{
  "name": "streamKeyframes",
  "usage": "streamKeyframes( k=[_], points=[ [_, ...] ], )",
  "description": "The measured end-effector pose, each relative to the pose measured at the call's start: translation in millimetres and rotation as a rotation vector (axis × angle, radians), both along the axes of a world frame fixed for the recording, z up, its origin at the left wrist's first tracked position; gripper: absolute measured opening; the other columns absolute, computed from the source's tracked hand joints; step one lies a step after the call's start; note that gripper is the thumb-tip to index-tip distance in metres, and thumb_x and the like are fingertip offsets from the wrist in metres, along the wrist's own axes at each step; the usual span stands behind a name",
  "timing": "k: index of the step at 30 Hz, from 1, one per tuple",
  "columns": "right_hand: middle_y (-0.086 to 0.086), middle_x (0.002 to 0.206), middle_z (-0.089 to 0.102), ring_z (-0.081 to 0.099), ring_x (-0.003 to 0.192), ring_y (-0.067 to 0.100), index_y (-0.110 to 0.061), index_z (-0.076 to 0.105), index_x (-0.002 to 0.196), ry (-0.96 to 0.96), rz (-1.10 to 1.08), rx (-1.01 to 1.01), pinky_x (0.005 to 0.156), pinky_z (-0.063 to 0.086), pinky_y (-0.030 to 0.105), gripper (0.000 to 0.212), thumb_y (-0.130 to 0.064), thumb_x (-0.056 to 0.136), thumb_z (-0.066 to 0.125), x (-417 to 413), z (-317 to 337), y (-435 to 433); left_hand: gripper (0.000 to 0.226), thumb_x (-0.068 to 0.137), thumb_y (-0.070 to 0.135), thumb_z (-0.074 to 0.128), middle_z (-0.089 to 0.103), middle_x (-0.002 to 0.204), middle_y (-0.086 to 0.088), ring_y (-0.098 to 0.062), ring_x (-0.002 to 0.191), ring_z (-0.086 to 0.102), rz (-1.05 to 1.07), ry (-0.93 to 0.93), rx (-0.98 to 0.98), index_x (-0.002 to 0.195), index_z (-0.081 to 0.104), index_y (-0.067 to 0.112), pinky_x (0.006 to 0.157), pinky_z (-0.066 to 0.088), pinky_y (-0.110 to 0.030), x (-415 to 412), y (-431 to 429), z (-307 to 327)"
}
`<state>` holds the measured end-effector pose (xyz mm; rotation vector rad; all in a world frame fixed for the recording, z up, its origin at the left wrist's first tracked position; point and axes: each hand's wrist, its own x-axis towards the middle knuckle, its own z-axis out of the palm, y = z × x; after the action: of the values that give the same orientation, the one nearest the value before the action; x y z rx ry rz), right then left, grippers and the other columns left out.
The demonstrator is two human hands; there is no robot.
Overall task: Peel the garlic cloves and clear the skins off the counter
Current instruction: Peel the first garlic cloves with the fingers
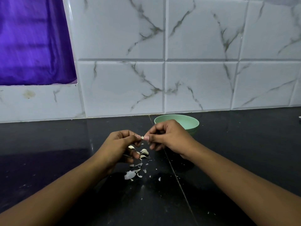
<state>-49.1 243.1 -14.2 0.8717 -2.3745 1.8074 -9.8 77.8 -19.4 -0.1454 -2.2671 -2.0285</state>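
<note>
The dark tabletop (244,144) carries a green bowl (193,121) near the wall. In front of it the left grip (120,144) and right grip (169,137) meet, fingers curled. Loose skins (130,174) litter the tabletop below, beside a few cloves (144,151) that seem unpeeled. Both grips pinch one small clove (142,137) between them. Peeling looks partway done; clearing is not yet begun

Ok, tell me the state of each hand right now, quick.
Left hand: closed, pinching one end of a small garlic piece.
Right hand: closed, pinching the same garlic piece from the other side.
</note>
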Motion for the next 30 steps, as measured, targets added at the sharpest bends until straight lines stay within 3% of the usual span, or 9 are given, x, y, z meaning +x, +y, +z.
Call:
streamKeyframes(
  k=[4,13,18,22,24,27,30],
  points=[
    [0.001,0.058,0.063,0.062,0.054,0.008,-0.010,0.066,0.074,-0.091,0.031,-0.033,0.054,0.054,0.021,0.013,-0.003,0.085,0.067,1,-1,0,0.015,0.091,0.009,0.055,0.060,0.066,-0.001,-0.014,0.040,0.055,-0.002,-0.001,-0.013,0.077,0.061,0.011,0.037,0.039,-0.020,0,0,-1],
    [-0.002,0.065,0.060,0.062,0.057,0.006,-0.011,0.063,0.081,-0.072,0.039,0.041,0.050,0.054,0.024,0.008,-0.007,0.088,0.063,0,2,2,0.018,0.093,0.016,0.045,0.057,0.066,-0.001,-0.016,0.041,0.049,0.013,-0.067,-0.045,0.079,0.056,0.011,0.037,0.032,-0.019,0,-3,3],
    [-0.002,0.067,0.060,0.061,0.058,0.007,-0.011,0.064,0.083,-0.064,0.031,0.134,0.052,0.055,0.026,0.006,-0.009,0.089,0.063,0,4,5,0.034,0.094,0.012,0.038,0.051,0.050,0.001,-0.015,0.038,0.042,-0.135,-0.036,-0.565,0.063,0.051,0.010,0.040,0.022,-0.018,6,-13,15],
    [-0.005,0.064,0.059,0.059,0.055,0.007,-0.011,0.063,0.082,-0.060,0.034,0.180,0.052,0.054,0.027,0.008,-0.007,0.089,0.063,0,5,6,0.040,0.096,0.020,0.052,0.054,0.045,0.004,-0.016,0.042,0.045,-0.264,0.007,-0.817,0.056,0.055,0.014,0.043,0.032,-0.020,8,-20,19],
    [-0.007,0.060,0.058,0.058,0.055,0.007,-0.012,0.063,0.079,-0.063,0.047,0.188,0.051,0.054,0.025,0.010,-0.007,0.088,0.064,1,4,6,0.030,0.087,0.027,0.067,0.057,0.052,0.003,-0.014,0.043,0.048,-0.268,0.059,-0.814,0.061,0.059,0.013,0.046,0.036,-0.020,6,-24,19],
    [-0.009,0.056,0.058,0.058,0.054,0.007,-0.011,0.063,0.078,-0.077,0.066,0.175,0.050,0.053,0.024,0.010,-0.007,0.087,0.065,2,5,6,0.010,0.080,0.024,0.075,0.069,0.074,0.004,-0.011,0.050,0.059,-0.229,0.147,-0.817,0.085,0.066,0.021,0.044,0.040,-0.020,3,-25,16],
    [-0.007,0.056,0.060,0.058,0.052,0.008,-0.009,0.063,0.078,-0.112,0.073,0.130,0.049,0.053,0.023,0.009,-0.005,0.086,0.065,3,4,4,0.020,0.081,0.022,0.074,0.073,0.080,0.007,-0.011,0.062,0.068,-0.152,0.221,-0.681,0.098,0.066,0.029,0.046,0.047,-0.024,1,-22,11]
  ],
)
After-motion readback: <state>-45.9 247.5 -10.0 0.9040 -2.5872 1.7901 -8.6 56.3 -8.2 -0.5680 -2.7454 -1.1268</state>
